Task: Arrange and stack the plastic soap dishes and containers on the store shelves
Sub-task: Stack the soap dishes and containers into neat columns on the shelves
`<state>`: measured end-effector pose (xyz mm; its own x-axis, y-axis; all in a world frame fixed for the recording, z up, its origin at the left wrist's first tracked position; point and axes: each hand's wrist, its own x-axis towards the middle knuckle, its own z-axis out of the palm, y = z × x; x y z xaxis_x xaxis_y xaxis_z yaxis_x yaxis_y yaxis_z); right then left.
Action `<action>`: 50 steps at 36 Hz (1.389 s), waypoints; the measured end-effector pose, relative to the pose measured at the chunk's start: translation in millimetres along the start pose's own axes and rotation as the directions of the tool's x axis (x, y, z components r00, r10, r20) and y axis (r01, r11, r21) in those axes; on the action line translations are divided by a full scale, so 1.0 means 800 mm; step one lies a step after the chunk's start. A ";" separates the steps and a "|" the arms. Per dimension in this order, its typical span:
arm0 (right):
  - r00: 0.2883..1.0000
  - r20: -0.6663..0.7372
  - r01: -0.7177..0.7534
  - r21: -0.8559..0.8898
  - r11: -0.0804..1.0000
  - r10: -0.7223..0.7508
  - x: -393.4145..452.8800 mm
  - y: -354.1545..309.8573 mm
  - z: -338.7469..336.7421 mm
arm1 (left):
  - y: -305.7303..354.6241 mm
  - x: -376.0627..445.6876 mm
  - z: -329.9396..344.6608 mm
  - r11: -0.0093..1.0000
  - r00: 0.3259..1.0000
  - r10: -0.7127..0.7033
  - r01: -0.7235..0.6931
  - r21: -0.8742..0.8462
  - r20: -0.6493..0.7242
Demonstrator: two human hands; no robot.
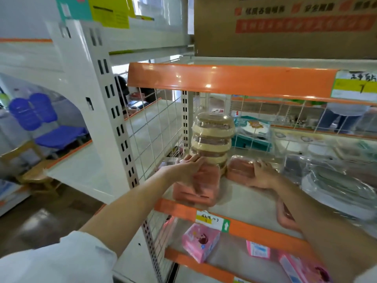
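A tall stack of beige, plastic-wrapped soap dishes (212, 137) stands at the back left of the middle shelf (240, 199). In front of it sits a blurred stack of pink dishes (206, 186). My left hand (189, 166) grips the top of that pink stack, right at the foot of the beige stack. To the right lies a pink wrapped soap dish (238, 169); my right hand (263, 172) holds it by its right end. Another pink dish (283, 217) lies near the shelf's front edge, partly hidden by my right forearm.
Clear wrapped containers (336, 186) fill the shelf's right side. A wire grid (155, 131) closes the left end. An orange-fronted shelf (230, 78) hangs low overhead, with a cardboard box (285, 25) on top. Pink boxes (201, 242) lie on the shelf below. Blue chairs (40, 119) stand at left.
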<state>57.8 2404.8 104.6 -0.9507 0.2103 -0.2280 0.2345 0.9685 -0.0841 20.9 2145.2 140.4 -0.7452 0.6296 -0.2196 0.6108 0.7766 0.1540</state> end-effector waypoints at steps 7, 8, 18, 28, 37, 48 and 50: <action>0.996 0.086 -0.017 0.020 1.000 0.016 -0.003 -0.006 -0.004 | -0.002 0.000 -0.003 0.999 0.999 0.047 -0.047 -0.001 0.001; 0.995 0.097 -0.020 0.011 1.000 0.019 -0.006 -0.009 -0.005 | -0.002 0.000 -0.002 0.999 0.999 0.048 -0.048 0.001 -0.003; 0.993 0.084 0.088 -0.105 0.991 -0.080 -0.042 -0.018 -0.008 | -0.011 -0.001 0.004 0.994 0.995 0.053 -0.061 -0.096 -0.083; 0.990 -0.037 0.130 -0.164 0.978 -0.138 -0.078 -0.022 -0.054 | -0.008 -0.014 -0.007 0.998 0.999 -0.047 0.046 -0.038 -0.013; 0.967 -0.149 0.206 -0.022 0.978 -0.207 -0.090 -0.038 -0.081 | -0.017 -0.029 -0.001 0.982 0.997 -0.028 0.015 -0.188 -0.066; 0.905 -0.162 0.412 0.099 0.906 -0.394 -0.099 -0.114 -0.076 | -0.010 -0.053 -0.045 0.665 0.874 -0.275 -0.128 -0.736 -0.400; 0.889 -0.176 0.446 0.119 0.887 -0.423 -0.097 -0.133 -0.073 | -0.012 -0.052 -0.047 0.727 0.844 -0.298 -0.101 -0.679 -0.445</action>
<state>95.0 2293.3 188.3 -0.9799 -0.1994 0.0032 -0.1916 0.9370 -0.2920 35.9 2112.6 184.6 -0.9305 0.3085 0.1976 0.3378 0.5139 0.7885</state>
